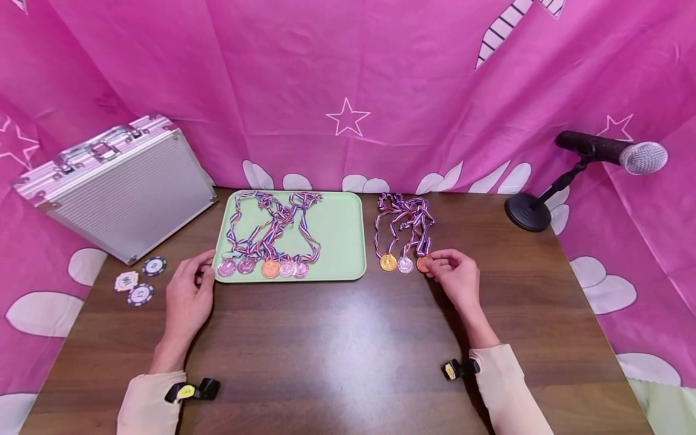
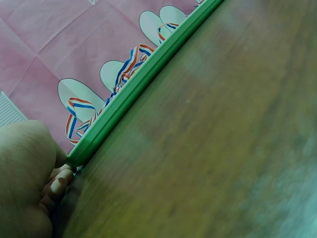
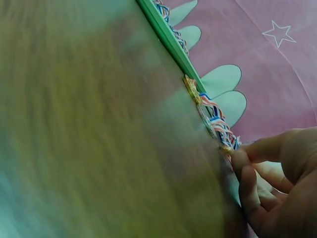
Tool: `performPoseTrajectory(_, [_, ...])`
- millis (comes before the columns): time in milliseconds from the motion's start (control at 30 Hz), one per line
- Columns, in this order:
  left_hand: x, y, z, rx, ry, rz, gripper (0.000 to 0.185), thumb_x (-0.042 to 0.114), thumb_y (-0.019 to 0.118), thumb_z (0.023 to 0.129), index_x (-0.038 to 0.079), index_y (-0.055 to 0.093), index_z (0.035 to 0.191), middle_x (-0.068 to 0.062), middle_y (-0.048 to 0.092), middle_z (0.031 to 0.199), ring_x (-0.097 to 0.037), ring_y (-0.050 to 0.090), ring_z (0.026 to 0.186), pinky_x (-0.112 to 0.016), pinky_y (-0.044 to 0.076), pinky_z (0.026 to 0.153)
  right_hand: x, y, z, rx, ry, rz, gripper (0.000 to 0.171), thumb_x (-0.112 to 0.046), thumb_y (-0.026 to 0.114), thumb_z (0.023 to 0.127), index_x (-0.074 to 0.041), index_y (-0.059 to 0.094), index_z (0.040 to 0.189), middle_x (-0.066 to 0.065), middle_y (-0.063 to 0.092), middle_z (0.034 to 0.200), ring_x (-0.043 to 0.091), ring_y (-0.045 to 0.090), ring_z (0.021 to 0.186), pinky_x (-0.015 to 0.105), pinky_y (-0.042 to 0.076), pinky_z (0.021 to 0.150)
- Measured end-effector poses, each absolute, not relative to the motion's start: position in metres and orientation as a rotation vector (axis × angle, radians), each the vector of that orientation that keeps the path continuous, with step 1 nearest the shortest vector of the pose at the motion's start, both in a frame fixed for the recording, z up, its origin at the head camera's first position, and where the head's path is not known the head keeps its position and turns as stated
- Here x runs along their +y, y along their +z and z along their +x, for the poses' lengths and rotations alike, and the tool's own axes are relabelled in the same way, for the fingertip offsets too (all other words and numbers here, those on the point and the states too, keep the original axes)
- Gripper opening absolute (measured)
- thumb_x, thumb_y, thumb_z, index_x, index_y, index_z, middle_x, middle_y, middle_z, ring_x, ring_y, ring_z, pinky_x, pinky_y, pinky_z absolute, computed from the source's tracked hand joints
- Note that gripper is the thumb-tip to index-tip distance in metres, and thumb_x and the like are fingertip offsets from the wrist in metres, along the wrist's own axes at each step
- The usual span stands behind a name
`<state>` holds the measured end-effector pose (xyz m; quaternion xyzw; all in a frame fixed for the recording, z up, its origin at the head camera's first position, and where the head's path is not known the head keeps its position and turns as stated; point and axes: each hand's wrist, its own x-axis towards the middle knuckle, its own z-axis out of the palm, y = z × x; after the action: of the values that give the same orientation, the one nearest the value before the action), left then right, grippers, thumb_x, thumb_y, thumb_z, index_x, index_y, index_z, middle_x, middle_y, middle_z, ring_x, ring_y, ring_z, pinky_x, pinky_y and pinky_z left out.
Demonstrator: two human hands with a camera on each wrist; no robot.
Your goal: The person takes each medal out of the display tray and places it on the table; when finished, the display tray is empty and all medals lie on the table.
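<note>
My left hand [image 1: 188, 291] is at the left edge of a light green tray [image 1: 339, 241]. In the left wrist view its fingertips grip the tray's corner [image 2: 79, 154]. Several medals on striped red, white and blue ribbons lie on the tray, among them an orange-bronze medal [image 1: 270, 269] and a silvery pink medal [image 1: 226, 267]. Right of the tray, a gold medal [image 1: 388, 262], a silver medal [image 1: 405, 264] and a bronze medal [image 1: 422, 264] lie in a row, ribbons bunched behind them. My right hand [image 1: 455, 279] pinches the bronze medal's right edge, partly covering it.
A silver aluminium case [image 1: 130, 199] stands at the back left, with three poker chips [image 1: 140, 294] in front of it. On the back right stands a black microphone [image 1: 609, 151] on a round-based stand [image 1: 527, 212]. A pink curtain [image 1: 348, 66] hangs behind the wooden table [image 1: 348, 350].
</note>
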<state>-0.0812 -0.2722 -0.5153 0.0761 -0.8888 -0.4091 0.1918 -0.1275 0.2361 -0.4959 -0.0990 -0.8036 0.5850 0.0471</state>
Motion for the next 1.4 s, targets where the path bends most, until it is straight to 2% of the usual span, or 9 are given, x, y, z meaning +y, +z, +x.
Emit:
performPoseTrajectory(133, [-0.272,-0.515,-0.081,-2.497,-1.153,0.218,0.035,0.001,0.061,0.109,0.001,0.073,0.142,-0.018,0.069,0.118,-0.006,0.05,0.095,-0.018,0.036,0.082,0.235,-0.499,-0.126,-2.591,1.454,-0.251,0.015,-0.007,0.086,0.092,0.003,0.082,0.104,0.012,0.08,0.085,-0.008,0.065,0.063,0.012,0.049,0.064])
performPoseTrajectory(300, [-0.272,-0.515,-0.081,-2.503,-1.155,0.222,0.036,0.0,0.06,0.109,0.0,0.072,0.142,-0.019,0.068,0.119,-0.012,0.051,0.097,-0.019,0.036,0.083,0.233,-0.503,-0.125,-2.628,1.255,-0.239,0.017,-0.014,0.091,0.087,-0.003,0.085,0.098,0.012,0.08,0.084,-0.007,0.061,0.065,0.011,0.043,0.067])
performPoseTrajectory(767, [-0.273,-0.517,-0.082,-2.484,-1.153,0.195,0.036,-0.001,0.062,0.107,0.0,0.073,0.141,-0.019,0.07,0.119,-0.003,0.05,0.095,-0.015,0.036,0.082,0.232,-0.509,-0.126,-2.596,1.236,-0.187,0.018,-0.015,0.094,0.087,-0.002,0.086,0.096,0.013,0.08,0.083,-0.011,0.058,0.064,0.009,0.043,0.065])
performPoseTrajectory(900, [-0.273,-0.517,-0.081,-2.486,-1.155,0.201,0.036,-0.001,0.061,0.107,0.0,0.073,0.141,-0.019,0.07,0.119,-0.003,0.05,0.095,-0.016,0.037,0.082,0.23,-0.509,-0.125,-2.581,1.227,-0.182,0.018,-0.015,0.096,0.086,-0.003,0.086,0.096,0.012,0.08,0.082,-0.003,0.062,0.065,0.01,0.043,0.065])
performPoseTrajectory(1000, [-0.273,-0.516,-0.08,-2.49,-1.161,0.208,0.036,0.0,0.061,0.108,0.0,0.073,0.142,-0.019,0.07,0.12,-0.004,0.05,0.095,-0.016,0.037,0.083,0.229,-0.51,-0.124,-2.578,1.201,-0.173,0.02,-0.017,0.097,0.086,-0.004,0.086,0.096,0.011,0.079,0.081,0.004,0.064,0.065,0.012,0.043,0.065])
performPoseTrajectory(1400, [-0.273,-0.515,-0.08,-2.508,-1.164,0.212,0.036,0.001,0.06,0.109,0.0,0.071,0.143,-0.019,0.068,0.119,-0.015,0.052,0.097,-0.02,0.038,0.083,0.226,-0.51,-0.12,-2.51,1.292,-0.196,0.017,-0.014,0.096,0.087,-0.004,0.086,0.096,0.01,0.078,0.079,-0.002,0.06,0.063,0.011,0.044,0.063])
